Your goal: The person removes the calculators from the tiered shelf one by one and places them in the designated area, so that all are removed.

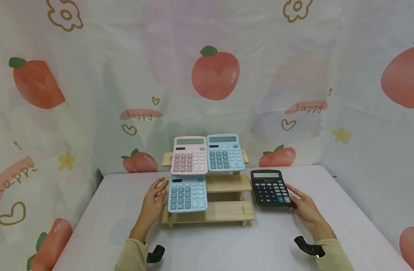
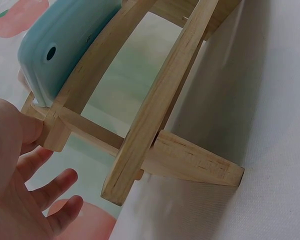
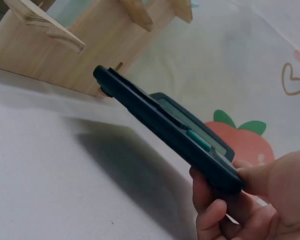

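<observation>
My right hand (image 1: 306,210) pinches a black calculator (image 1: 269,188) by its lower right corner, thumb on top and fingers below. In the right wrist view the calculator (image 3: 165,130) is tilted and held above the white cloth, casting a shadow. At the left end of the middle step of a wooden tiered stand (image 1: 227,212), my left hand (image 1: 152,205) grips the board's end; the left wrist view has the thumb at the wood and other fingers spread loosely. A pink calculator (image 1: 189,156) and a blue calculator (image 1: 225,152) lean side by side on the top step. Another blue calculator (image 1: 187,194) leans below the pink one.
The stand is on a table with a white cloth (image 1: 227,248). Behind and on both sides hangs a fabric backdrop (image 1: 254,75) printed with fruit, hearts and flowers. Black straps (image 1: 308,246) show near both wrists.
</observation>
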A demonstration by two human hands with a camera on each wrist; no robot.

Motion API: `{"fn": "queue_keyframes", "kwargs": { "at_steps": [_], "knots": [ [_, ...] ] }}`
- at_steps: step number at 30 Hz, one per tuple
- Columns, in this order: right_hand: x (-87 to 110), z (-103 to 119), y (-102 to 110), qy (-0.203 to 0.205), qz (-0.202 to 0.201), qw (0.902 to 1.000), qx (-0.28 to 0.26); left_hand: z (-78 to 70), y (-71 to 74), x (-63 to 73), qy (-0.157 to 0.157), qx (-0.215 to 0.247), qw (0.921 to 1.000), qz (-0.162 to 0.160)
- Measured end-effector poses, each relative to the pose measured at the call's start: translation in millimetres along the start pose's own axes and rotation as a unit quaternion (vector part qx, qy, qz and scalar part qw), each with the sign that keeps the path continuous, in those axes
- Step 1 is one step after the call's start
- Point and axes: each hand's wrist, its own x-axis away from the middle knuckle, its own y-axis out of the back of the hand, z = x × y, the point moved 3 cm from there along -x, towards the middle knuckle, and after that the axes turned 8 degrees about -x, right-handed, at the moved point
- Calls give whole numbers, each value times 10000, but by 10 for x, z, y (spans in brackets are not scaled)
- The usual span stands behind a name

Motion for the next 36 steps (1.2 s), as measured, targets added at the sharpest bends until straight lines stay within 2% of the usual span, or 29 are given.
{"fn": "queue_keyframes", "kwargs": {
  "at_steps": [6,14,26,36],
  "knots": [
    [-13,-47,8,-241,-11,9997,-23,12,-8,12,44,4,10000,31],
    [-12,-67,-3,-138,-16,9999,98,18,-23,23,-2,22,10000,-3],
    [6,-26,-29,-273,-272,9984,405,5,-8,17,-147,38,9999,-53],
    [50,133,-90,-110,-285,9941,1040,13,1,7,-79,-4,10000,-39]
  ]
}}
